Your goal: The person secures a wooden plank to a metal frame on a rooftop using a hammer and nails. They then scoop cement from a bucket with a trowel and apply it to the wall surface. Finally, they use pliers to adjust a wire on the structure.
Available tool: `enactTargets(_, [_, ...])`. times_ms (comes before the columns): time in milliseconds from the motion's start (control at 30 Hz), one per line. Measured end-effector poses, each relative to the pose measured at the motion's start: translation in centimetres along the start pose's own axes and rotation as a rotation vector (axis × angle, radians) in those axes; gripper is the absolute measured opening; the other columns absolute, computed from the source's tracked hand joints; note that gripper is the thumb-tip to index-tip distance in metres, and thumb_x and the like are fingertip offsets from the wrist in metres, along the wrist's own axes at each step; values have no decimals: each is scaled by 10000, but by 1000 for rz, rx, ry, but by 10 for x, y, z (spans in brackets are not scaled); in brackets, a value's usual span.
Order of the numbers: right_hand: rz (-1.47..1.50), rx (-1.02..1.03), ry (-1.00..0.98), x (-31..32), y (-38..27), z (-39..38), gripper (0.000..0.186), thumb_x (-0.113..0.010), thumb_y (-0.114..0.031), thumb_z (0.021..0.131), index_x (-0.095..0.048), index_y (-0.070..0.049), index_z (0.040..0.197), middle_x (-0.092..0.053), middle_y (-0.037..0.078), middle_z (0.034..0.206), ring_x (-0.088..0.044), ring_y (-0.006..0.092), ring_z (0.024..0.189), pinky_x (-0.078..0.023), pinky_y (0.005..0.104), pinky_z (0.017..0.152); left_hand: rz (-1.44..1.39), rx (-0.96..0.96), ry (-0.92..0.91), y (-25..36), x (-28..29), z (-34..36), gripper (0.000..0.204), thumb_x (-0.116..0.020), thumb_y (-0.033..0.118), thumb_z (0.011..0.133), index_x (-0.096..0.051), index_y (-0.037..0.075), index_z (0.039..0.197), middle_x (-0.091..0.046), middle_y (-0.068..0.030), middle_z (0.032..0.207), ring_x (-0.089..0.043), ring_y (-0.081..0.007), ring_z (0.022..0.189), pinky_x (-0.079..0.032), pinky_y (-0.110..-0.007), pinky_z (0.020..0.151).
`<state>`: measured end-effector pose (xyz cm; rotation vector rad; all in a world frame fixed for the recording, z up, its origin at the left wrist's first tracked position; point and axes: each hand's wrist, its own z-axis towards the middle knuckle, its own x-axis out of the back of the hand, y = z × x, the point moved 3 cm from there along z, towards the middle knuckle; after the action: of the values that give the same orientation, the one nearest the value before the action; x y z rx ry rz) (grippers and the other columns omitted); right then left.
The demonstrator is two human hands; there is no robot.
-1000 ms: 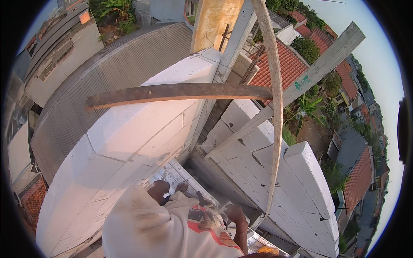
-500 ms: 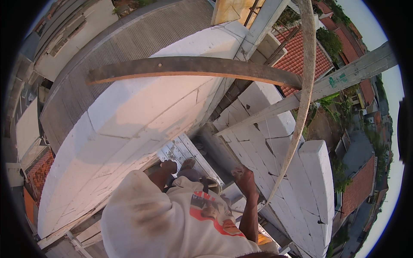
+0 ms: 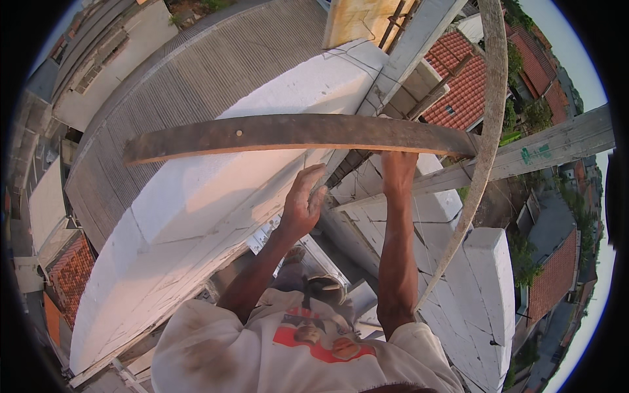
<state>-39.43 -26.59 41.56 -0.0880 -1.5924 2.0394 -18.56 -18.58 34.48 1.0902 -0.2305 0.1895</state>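
Observation:
A dark, weathered wooden plank (image 3: 262,136) crosses in front of me, over the white block wall. My right hand (image 3: 398,167) reaches up to it near its right part and is closed round it; most of the fingers are hidden behind the wood, with a fingertip showing over the top edge. Just below the plank, my left hand (image 3: 304,208) is raised with thumb and fingers apart and nothing in it. The plank's right end meets a pale upright batten (image 3: 493,85).
White block walls stand left (image 3: 190,216) and right (image 3: 432,229) of me. A grey beam (image 3: 550,145) with a green mark slants off right. Past the left wall lies a corrugated roof (image 3: 164,85). Below my feet is a light metal platform (image 3: 321,252), with houses far down.
Both my hands have risen from beside my body. The right has taken hold of the plank, and the left has come up open beneath it. The plank now sits lower in view.

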Motion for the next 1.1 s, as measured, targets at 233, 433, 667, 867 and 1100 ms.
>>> enactTargets(233, [673, -386, -388, -3, 6, 9, 230, -654, -218, 1041, -694, -36, 1177, -729, 64, 1038, -696, 186, 873, -574, 342, 771, -15, -182, 49, 51, -13, 84, 364, -542, 13, 1049, -565, -40, 1408, -602, -227, 1391, -589, -373, 1298, -462, -473, 1098])
enactTargets(433, [884, -466, -257, -14, 8, 10, 262, -598, -235, 1089, -659, -1, 1191, -716, 80, 938, -690, 157, 804, -581, 323, 668, 187, -533, 126, 66, -25, 133, 498, -631, 15, 982, -514, -36, 1463, -556, -232, 1432, -568, -385, 1349, -511, -482, 1093])
enactTargets(667, [1157, -180, -679, 19, 11, 37, 235, -640, -192, 1049, -663, -4, 1188, -714, 126, 1011, -697, 199, 886, -566, 375, 705, 376, -611, 52, 77, -29, 160, 656, -726, 83, 912, -464, -11, 1505, -491, -145, 1513, -580, -356, 1333, -563, -464, 1059])
enactTargets(867, [-422, 463, -155, 8, 36, 22, 178, -704, -133, 928, -720, -69, 1094, -688, 135, 979, -660, 376, 954, -520, 490, 891, 489, -503, -22, 96, -29, 159, 607, -704, 12, 895, -494, 25, 1464, -460, -152, 1513, -595, -375, 1283, -561, -470, 1021])
enactTargets(1100, [973, -300, -62, 6, -4, 27, 136, -681, -66, 931, -704, -17, 1055, -670, 44, 919, -672, 241, 883, -544, 423, 778, 691, -413, -93, 95, -31, 158, 626, -697, -1, 872, -473, -21, 1456, -451, -183, 1480, -570, -432, 1258, -543, -488, 1014])
